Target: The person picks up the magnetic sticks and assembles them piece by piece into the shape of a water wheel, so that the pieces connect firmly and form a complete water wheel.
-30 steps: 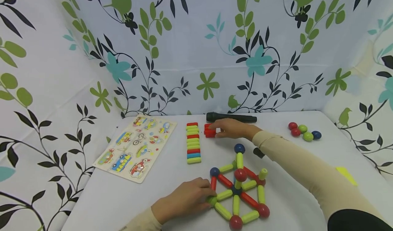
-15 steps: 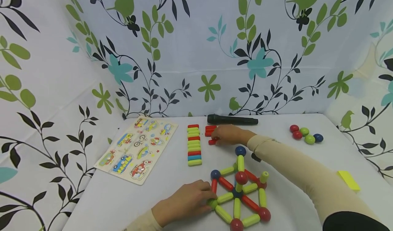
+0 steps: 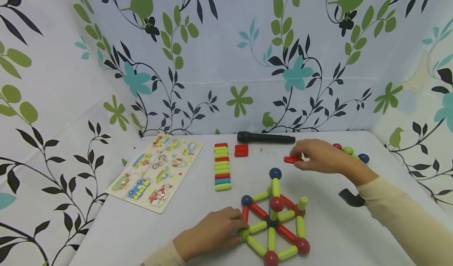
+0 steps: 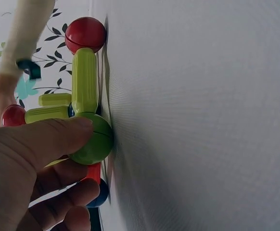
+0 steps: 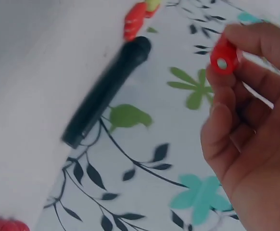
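Red, green and blue balls joined by ribbed rods make up a frame structure (image 3: 271,221) on the white table. At its left corner my left hand (image 3: 216,228) grips a green ball (image 4: 94,142), the thumb lying over it in the left wrist view. My right hand (image 3: 322,156) is above the table to the right of the structure's blue top ball (image 3: 275,173). Between thumb and fingers it pinches a short red magnetic rod (image 3: 291,160), whose end shows a pale metal dot in the right wrist view.
A column of coloured rods (image 3: 222,166) lies left of a few red rods (image 3: 241,151). Behind is a black flashlight-like tube (image 3: 265,137). A picture puzzle board (image 3: 155,173) is at left. Loose balls (image 3: 363,158) lie at right, partly behind my right hand.
My right hand has moved right from the red rods, carrying one of them up and away from the group. The left hand stays at the green ball.
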Demonstrator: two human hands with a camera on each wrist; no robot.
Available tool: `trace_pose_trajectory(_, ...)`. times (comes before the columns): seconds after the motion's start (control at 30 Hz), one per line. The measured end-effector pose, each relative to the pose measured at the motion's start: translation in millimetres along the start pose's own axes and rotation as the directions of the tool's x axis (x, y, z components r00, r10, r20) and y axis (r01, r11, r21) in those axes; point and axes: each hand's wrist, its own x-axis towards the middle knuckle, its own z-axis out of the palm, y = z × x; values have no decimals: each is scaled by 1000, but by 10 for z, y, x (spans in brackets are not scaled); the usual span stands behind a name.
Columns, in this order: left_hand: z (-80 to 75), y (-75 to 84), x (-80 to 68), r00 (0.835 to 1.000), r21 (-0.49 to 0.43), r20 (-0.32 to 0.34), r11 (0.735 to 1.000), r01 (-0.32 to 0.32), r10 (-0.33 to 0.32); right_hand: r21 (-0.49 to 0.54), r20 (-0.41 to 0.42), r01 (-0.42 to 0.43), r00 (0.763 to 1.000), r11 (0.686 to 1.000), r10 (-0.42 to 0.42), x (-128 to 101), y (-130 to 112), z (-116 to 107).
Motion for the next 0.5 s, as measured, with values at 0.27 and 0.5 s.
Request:
trace_pose_trajectory(0.27,-19,-38,-62,1000,3,11,1000,27,-27,24,67,173,982,985,-175,-530,-438,144)
trace_pose_trajectory(0.5,-4,-29,-29,1000,-13,-2,1000,27,-27,5,79,198,977,980,-197,-512,-555,149)
